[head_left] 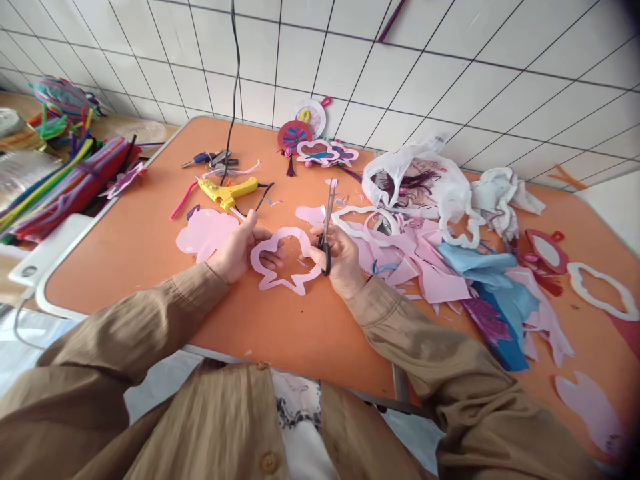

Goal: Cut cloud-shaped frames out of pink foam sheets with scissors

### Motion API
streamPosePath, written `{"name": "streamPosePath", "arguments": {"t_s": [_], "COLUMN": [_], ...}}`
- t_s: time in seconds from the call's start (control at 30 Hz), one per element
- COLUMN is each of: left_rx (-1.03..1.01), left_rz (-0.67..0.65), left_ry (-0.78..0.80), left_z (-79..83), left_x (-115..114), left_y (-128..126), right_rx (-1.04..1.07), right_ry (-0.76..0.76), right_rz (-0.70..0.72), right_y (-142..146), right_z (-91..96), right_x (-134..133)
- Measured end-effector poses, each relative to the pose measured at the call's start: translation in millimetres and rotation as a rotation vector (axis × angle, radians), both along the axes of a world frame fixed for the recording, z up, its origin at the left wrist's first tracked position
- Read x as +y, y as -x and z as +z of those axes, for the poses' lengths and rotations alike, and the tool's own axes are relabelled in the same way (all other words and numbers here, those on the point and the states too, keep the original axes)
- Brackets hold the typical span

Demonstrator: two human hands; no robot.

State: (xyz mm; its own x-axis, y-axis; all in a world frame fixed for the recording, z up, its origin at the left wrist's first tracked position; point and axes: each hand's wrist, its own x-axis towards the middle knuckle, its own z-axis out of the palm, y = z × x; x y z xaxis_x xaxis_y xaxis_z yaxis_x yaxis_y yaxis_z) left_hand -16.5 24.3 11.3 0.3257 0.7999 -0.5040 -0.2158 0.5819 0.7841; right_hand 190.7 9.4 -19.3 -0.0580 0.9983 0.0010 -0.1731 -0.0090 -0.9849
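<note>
A pink cut-out frame, with a wavy top, two points at the bottom and an open middle, is held up over the orange table. My left hand grips its left edge, with fingers behind it. In my right hand are black-handled scissors, blades pointing away from me. The right fingers also touch the frame's right edge. Left of the frame, a solid pink cloud-like piece lies partly behind my left hand. A small pink scrap rests just beyond the frame.
Behind my left hand lies a yellow glue gun with a cord. Finished ornaments are near the tiled wall. Pink scraps, blue sheets, white frames and a plastic bag crowd the right. Pipe cleaners are piled at left.
</note>
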Motion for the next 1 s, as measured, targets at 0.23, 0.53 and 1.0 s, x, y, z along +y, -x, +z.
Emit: {"name": "streamPosePath", "arguments": {"t_s": [0.23,0.53,1.0], "left_rx": [0.12,0.297,0.174], "left_rz": [-0.128,-0.345,-0.395], "left_ry": [-0.111,-0.557,-0.476], "left_z": [7.4,43.2,54.8], "left_x": [12.0,35.3,41.5], "left_y": [0.6,-7.6,-23.3], "right_rx": [-0.03,-0.122,-0.246], "right_ry": [0.009,-0.094,-0.189], "right_rz": [0.132,0.286,0.275], "right_y": [-1.7,-11.9,-39.9], "right_z": [7.6,46.5,69.9], "right_x": [4.6,19.2,39.7]}}
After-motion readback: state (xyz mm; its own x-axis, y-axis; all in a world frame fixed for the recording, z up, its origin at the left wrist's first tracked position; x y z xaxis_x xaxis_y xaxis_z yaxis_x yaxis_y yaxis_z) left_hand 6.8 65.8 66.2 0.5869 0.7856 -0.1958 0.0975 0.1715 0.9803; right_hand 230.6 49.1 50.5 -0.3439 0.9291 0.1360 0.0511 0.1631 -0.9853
